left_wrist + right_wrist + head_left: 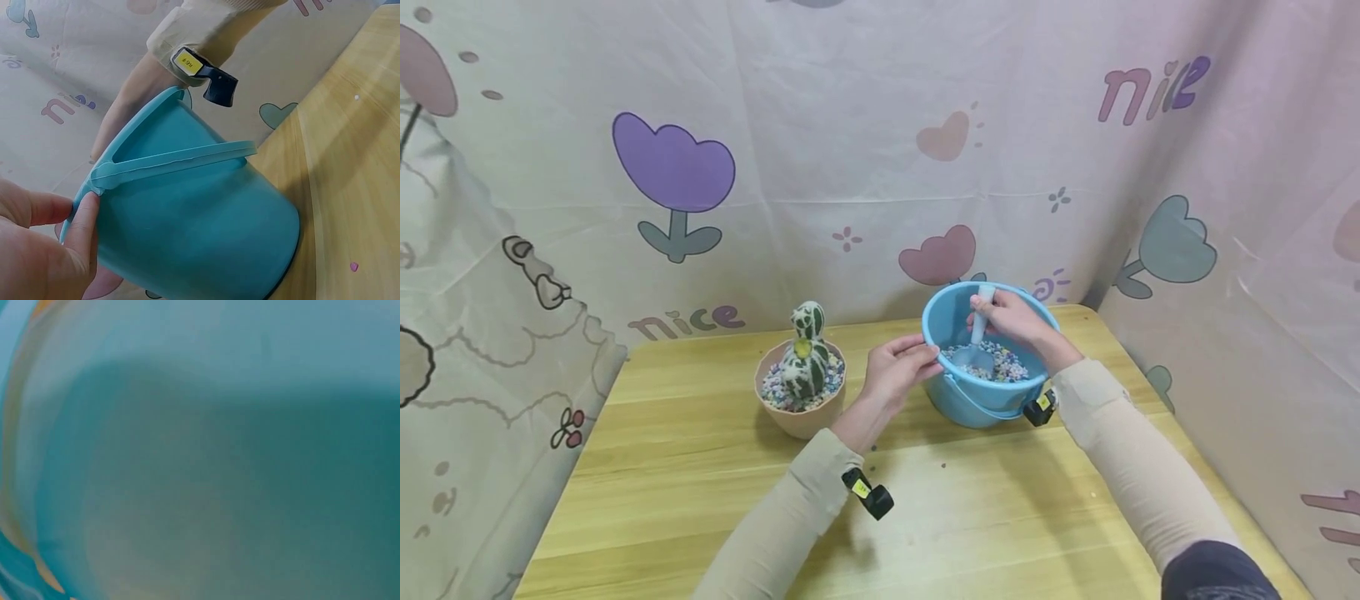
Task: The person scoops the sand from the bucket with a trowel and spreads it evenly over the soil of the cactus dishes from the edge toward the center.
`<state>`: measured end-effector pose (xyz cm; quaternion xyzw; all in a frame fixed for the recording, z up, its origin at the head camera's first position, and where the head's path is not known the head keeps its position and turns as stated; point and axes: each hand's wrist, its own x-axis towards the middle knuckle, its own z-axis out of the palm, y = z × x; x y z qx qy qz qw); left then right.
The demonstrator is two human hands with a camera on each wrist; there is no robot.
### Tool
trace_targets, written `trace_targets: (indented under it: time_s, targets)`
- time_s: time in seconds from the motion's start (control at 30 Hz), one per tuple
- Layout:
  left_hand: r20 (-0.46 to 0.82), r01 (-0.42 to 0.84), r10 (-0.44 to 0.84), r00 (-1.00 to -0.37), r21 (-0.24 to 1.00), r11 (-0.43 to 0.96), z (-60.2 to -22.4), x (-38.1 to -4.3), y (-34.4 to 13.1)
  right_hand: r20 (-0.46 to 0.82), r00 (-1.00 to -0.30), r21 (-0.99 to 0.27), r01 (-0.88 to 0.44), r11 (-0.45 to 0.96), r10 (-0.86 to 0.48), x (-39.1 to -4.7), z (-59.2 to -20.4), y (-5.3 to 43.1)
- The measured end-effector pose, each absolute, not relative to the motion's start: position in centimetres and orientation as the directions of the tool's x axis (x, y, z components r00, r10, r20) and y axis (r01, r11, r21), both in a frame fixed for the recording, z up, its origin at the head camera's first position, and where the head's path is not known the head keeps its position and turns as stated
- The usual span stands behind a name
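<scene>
A blue bucket (pixel 970 404) stands on the table at the right, holding small multicoloured pebbles (pixel 1011 367). My left hand (pixel 895 371) pinches its left rim between thumb and fingers; the left wrist view shows this grip beside the handle's hinge on the bucket (pixel 200 231). Inside the bucket, my right hand (pixel 1011 318) grips the upright handle of a pale blue scoop (pixel 976 358), whose bowl rests in the pebbles. In the right wrist view the bucket's wall (pixel 250 487) fills the picture, blurred, and hides the hand.
Left of the bucket stands a peach pot (pixel 808 422) with a cactus (pixel 805 362) set in coloured pebbles. A few stray pebbles lie on the wooden table (pixel 700 500). A printed cloth (pixel 820 167) hangs behind and at the sides.
</scene>
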<state>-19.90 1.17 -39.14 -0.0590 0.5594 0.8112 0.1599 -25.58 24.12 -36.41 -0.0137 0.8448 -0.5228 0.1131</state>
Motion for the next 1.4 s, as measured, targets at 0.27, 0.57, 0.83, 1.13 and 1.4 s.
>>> trace_targets:
  time_s: [0.27, 0.57, 0.83, 1.13, 1.4]
  targets:
    - [-0.271, -0.319, 0.181, -0.945, 0.884, -0.342, -39.2, -19.6, 0.8, -0.202, -0.974, -0.868, 0.131, 0.479, -0.1, -25.9, -36.3, 24.4]
    - [-0.256, -0.31, 0.198, -0.946, 0.889, -0.338, -39.2, -19.5, 0.8, -0.275, -0.956, -0.888, 0.21, 0.41, -0.105, -26.1, -36.0, 24.7]
    - [-0.253, -0.307, 0.199, -0.947, 0.895, -0.325, -39.0, -19.5, 0.8, -0.341, -0.931, -0.902, 0.285, 0.323, -0.13, -26.2, -36.0, 24.8]
    - [-0.252, -0.308, 0.204, -0.946, 0.897, -0.317, -39.3, -19.6, 1.1, -0.371, -0.894, -0.924, 0.329, 0.193, -0.253, -26.1, -36.1, 25.4]
    - [-0.261, -0.316, 0.201, -0.944, 0.89, -0.33, -39.3, -19.5, 1.2, -0.359, -0.919, -0.912, 0.308, 0.271, -0.163, -26.2, -36.4, 25.4]
